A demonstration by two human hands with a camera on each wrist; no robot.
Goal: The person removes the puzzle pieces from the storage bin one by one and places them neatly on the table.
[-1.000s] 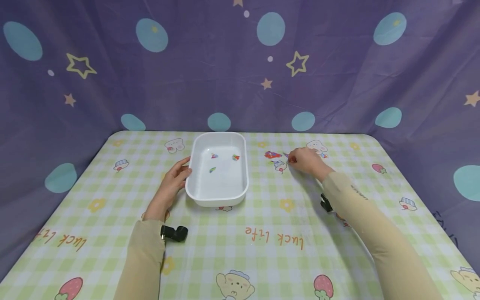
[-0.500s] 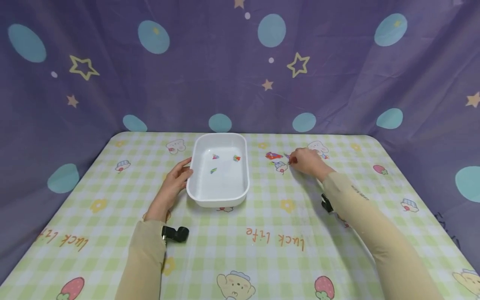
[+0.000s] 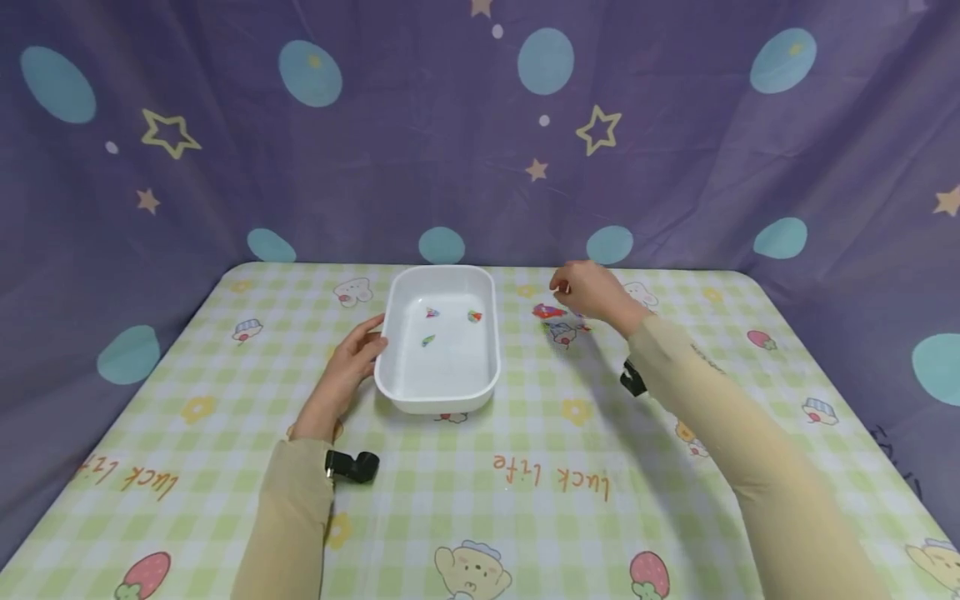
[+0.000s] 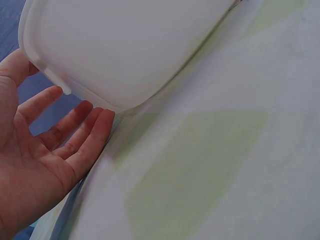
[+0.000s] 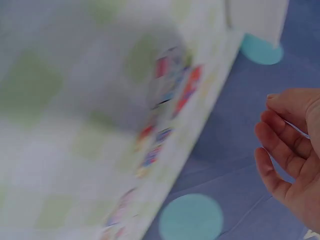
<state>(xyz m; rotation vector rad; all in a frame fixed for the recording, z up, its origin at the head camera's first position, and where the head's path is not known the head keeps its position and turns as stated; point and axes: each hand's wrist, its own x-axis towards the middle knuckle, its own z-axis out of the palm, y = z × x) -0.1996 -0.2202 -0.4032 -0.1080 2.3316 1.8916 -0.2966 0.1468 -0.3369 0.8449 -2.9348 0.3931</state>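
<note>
A white rectangular tray [image 3: 441,375] sits left of the table's middle. Inside lie several small multicoloured pieces [image 3: 475,317], too small to name. My left hand [image 3: 348,364] rests at the tray's left side; in the left wrist view its relaxed, spread fingers [image 4: 77,120] touch the rim. My right hand [image 3: 592,292] is raised over the table's far part, right of the tray, fingers bent and thumb near the fingertips. I cannot tell whether a small piece is between them. More bright pieces, one red and purple [image 3: 549,311], lie below it, blurred in the right wrist view.
The table wears a green-checked cloth [image 3: 450,450] printed with cartoon animals, strawberries and lettering. Behind its far edge hangs a purple curtain [image 3: 390,167] with stars and turquoise spots. Black cameras [image 3: 352,467] are worn on both wrists.
My right hand has lifted from the small pieces and shifted slightly left and away, uncovering pieces it had hidden. The left hand and the tray stay in place.
</note>
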